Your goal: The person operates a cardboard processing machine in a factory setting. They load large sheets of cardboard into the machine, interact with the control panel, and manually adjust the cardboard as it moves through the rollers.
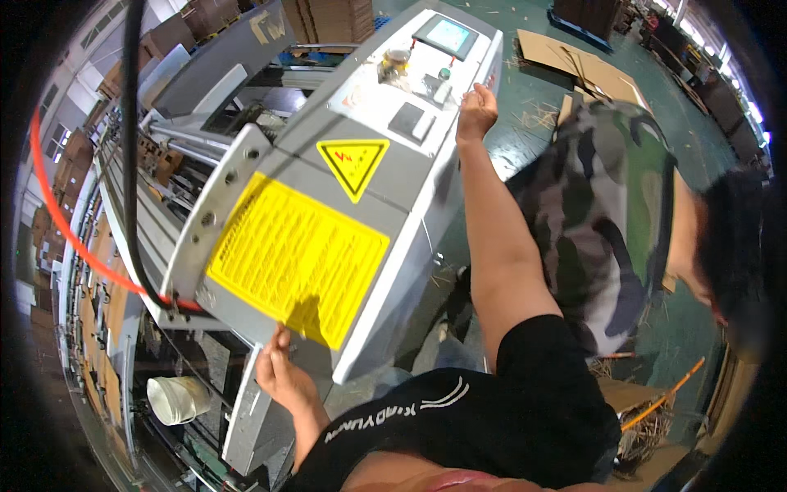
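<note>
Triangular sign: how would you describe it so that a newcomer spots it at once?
Start with the long grey machine mid-view. On its top, between the white panel and the big yellow label, sits the triangular sign. It is yellow too, but three-cornered and marked with a red zigzag, unlike the rectangular label.

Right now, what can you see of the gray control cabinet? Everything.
The gray control cabinet is long, with a painted-looking top and a pale edge along its right side. It slants up and rightward in view. A lit screen sits at its far end, beyond a white panel with a green control. Nearer are a yellow warning triangle and a large yellow label, partly shadowed. The right hand is by its right edge, the left hand by its near end; contact is unclear.
</note>
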The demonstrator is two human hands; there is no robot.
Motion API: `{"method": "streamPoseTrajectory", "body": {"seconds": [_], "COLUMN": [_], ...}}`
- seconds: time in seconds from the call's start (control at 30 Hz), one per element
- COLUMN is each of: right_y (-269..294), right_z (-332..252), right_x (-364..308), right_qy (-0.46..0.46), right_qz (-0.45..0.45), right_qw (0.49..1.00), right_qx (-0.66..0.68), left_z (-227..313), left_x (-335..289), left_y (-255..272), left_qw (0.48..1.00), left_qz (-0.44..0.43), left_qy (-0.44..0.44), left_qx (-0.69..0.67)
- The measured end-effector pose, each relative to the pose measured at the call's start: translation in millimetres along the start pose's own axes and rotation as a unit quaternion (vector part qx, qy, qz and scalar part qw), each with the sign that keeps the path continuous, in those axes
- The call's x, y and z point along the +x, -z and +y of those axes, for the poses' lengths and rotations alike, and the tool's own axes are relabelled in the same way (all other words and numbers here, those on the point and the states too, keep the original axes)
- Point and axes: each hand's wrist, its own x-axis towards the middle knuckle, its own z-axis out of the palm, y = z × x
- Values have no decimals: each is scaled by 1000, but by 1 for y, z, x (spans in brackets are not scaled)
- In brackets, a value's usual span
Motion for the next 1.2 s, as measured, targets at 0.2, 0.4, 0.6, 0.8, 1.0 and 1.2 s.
{"method": "streamPoseTrajectory", "body": {"seconds": [0.2,0.4,0.6,0.8,1.0,1.2], "right_y": [-54,-63,-79,-85,-81,-24], "right_z": [63,130,180,176,184,136], "right_x": [164,252,282,279,282,246], "right_qy": [125,160,227,218,239,255], "right_qz": [8,-126,-215,-304,-270,1], "right_qw": [977,953,911,876,870,922], "right_qx": [-174,-226,-270,-304,-335,-291], "left_z": [-15,-19,-8,-21,-27,-21], "left_x": [-12,-9,12,-8,-10,12], "left_y": [-29,-20,-85,-26,13,-32], "left_qw": [956,909,857,871,897,888], "left_qz": [150,225,324,314,282,273], "left_qy": [-52,-14,-7,20,19,7], "left_qx": [247,350,402,377,341,371]}}
